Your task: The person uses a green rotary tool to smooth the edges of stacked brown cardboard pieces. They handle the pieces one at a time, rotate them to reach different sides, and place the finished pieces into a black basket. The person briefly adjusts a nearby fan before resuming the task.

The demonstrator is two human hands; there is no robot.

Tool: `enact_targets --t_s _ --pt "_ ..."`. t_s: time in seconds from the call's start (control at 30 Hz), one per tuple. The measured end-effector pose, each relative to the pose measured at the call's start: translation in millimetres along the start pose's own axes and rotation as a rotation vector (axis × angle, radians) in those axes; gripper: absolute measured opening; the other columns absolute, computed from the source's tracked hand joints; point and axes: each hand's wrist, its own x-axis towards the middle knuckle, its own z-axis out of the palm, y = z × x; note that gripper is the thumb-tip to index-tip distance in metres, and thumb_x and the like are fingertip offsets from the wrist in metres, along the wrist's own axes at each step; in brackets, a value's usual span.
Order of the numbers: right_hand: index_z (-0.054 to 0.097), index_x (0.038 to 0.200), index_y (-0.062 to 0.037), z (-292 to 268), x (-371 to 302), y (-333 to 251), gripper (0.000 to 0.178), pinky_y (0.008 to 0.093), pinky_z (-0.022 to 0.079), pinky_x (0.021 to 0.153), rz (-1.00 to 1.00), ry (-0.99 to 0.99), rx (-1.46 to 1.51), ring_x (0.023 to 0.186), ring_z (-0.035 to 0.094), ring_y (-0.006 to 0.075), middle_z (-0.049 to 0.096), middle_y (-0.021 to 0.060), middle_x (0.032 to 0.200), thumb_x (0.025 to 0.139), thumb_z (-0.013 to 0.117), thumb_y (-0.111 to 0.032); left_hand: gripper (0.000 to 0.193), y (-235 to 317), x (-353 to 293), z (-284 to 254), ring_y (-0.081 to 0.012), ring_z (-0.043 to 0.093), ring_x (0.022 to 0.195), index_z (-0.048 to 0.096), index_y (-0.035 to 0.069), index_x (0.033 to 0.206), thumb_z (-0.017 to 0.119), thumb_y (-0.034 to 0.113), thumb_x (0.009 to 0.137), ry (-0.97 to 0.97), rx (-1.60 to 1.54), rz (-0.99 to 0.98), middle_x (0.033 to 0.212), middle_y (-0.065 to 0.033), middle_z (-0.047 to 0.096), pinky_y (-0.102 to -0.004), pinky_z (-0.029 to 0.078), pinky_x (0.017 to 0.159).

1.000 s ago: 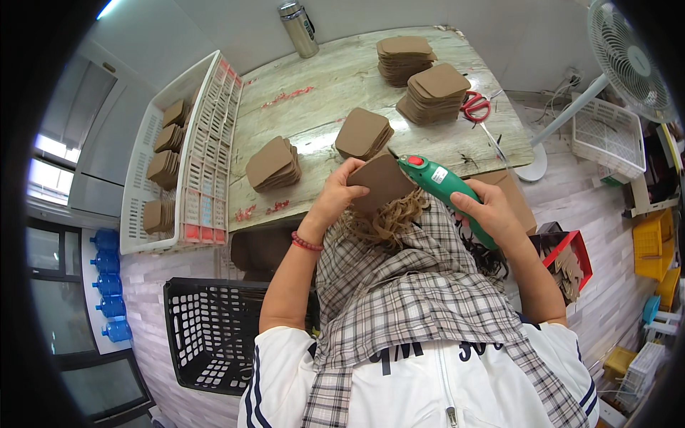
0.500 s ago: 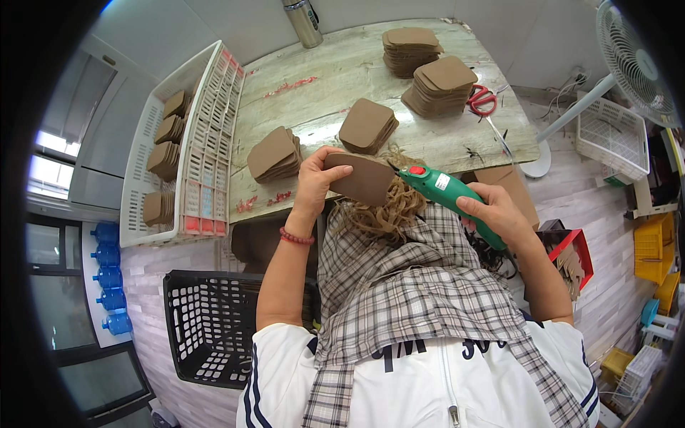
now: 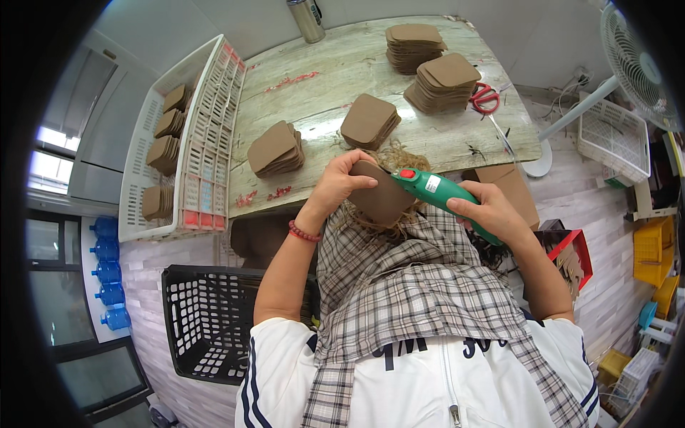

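My left hand (image 3: 338,184) pinches a flat brown piece with rounded corners (image 3: 385,197) between thumb and fingers, over my lap. Wrapped round the body of a green electric hand trimmer with a red button (image 3: 444,191) is my right hand (image 3: 494,211). The trimmer's tip meets the upper right edge of the piece; its blade is too small to make out. Curly tan strips (image 3: 408,160) gather behind and below the piece. Two stacks of similar brown pieces, a left one (image 3: 275,151) and a middle one (image 3: 369,120), stand on the table just beyond my hands.
Taller stacks (image 3: 441,80) rise at the table's far right beside red-handled scissors (image 3: 485,100). A white crate (image 3: 212,143) with brown stacks stands left, a black crate (image 3: 207,321) below it. On the right are a fan (image 3: 635,60), a red box (image 3: 586,257) and a cardboard box (image 3: 510,189).
The brown piece has turned clockwise, its free end swinging down toward my lap. My left hand has shifted right, closer to the trimmer. My right hand still grips the tool, moved slightly.
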Motion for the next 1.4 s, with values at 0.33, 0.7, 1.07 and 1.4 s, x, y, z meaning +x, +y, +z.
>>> enact_targets --t_s 0.33,0.7,1.07,1.4 --pt "0.062 0.095 0.0035 16 21 -1 0.035 0.0233 0.043 0.054 -0.082 -0.015 0.056 0.059 0.052 0.0075 0.057 0.0019 0.067 0.085 0.065 -0.03 0.073 3 -5 8 -0.011 0.06 0.083 0.04 0.006 0.137 0.065 -0.011 0.07 -0.069 -0.037 -0.057 0.096 -0.0051 0.063 -0.0246 0.048 0.079" --pt "0.062 0.099 0.0021 7 15 16 0.032 0.0229 0.043 0.054 0.003 0.158 0.136 0.057 0.052 0.0077 0.058 0.0033 0.069 0.087 0.063 -0.028 0.033 7 -39 -196 -0.0151 0.06 0.088 0.057 0.003 0.111 0.064 -0.005 0.079 0.722 -0.176 0.18 0.1 -0.0069 0.063 -0.0274 0.05 0.079" --pt "0.06 0.093 -0.0023 7 10 35 0.027 0.021 0.041 0.05 0.021 0.215 0.07 0.055 0.052 0.0067 0.057 0.0017 0.067 0.089 0.062 -0.029 0.071 33 32 -243 -0.0299 0.053 0.112 0.056 0.005 0.123 0.08 0.034 0.063 -0.001 1.107 -0.267 0.121 -0.0161 0.057 -0.036 0.04 0.096" --pt "0.061 0.095 0.0009 20 3 41 0.028 0.0227 0.042 0.05 0.015 0.25 0.121 0.054 0.053 0.0078 0.057 0.002 0.066 0.087 0.065 -0.026 0.075 14 10 -223 -0.0268 0.061 0.094 0.059 -0.006 0.111 0.084 0.037 0.055 -0.099 0.792 -0.556 0.106 -0.018 0.063 -0.0336 0.047 0.08"
